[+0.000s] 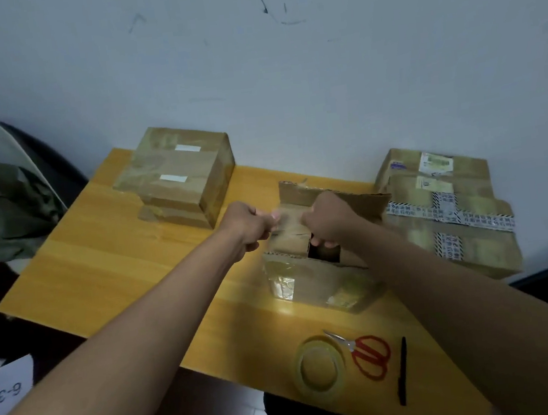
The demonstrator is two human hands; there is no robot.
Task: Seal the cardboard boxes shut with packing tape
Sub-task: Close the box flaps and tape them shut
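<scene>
Head view: small worn brown cardboard box (pixel 321 270) mid-table on yellow wooden tabletop (pixel 106 262), top flaps not yet closed, dark gap showing. Left hand (pixel 249 226) curled, pinching near flap edge; right hand (pixel 331 221) curled over opposite flap, fingertips hooked into opening. Clear packing tape roll (pixel 320 369) near front edge, touching red-handled scissors (pixel 366 354); black pen (pixel 402 371) beside.

Judgement: box light, cardboard soft, creased, old glossy tape slippery. Grip flaps by free edges, press flat at seam.

yellow table (pixel 106 262); red-handled scissors (pixel 370 356); black pen (pixel 402 371); brown boxes (pixel 179 177).
</scene>
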